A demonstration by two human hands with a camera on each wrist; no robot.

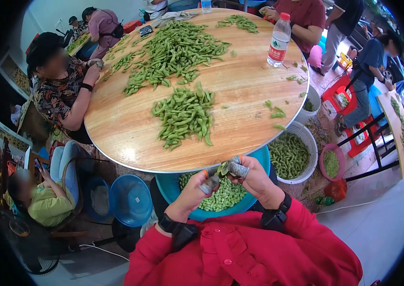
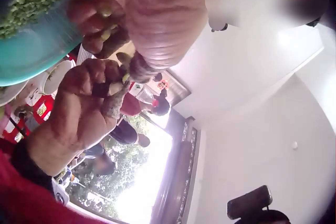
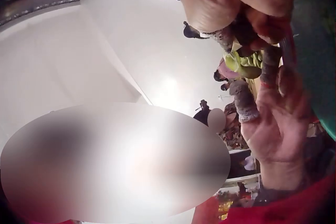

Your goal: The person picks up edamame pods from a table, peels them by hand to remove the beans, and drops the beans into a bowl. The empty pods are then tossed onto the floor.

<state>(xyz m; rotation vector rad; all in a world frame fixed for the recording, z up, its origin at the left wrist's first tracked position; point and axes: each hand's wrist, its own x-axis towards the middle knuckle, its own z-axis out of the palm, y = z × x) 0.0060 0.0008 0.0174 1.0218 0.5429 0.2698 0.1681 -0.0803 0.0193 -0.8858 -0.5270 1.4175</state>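
Observation:
Over a teal basin of shelled green beans, both hands meet at a green soybean pod. My left hand grips at the pod from the left, fingers curled; in the left wrist view bits of green show among them. From the right, my right hand pinches the pod between thumb and finger. Grey wrapping covers thumbs and some fingertips, including the left thumb. In the right wrist view the pod lies between the two hands' fingertips.
The round wooden table carries a near pile of pods, a larger pile and a water bottle. A white basket of pods and a pink bowl stand right; an empty blue basin left. People sit around.

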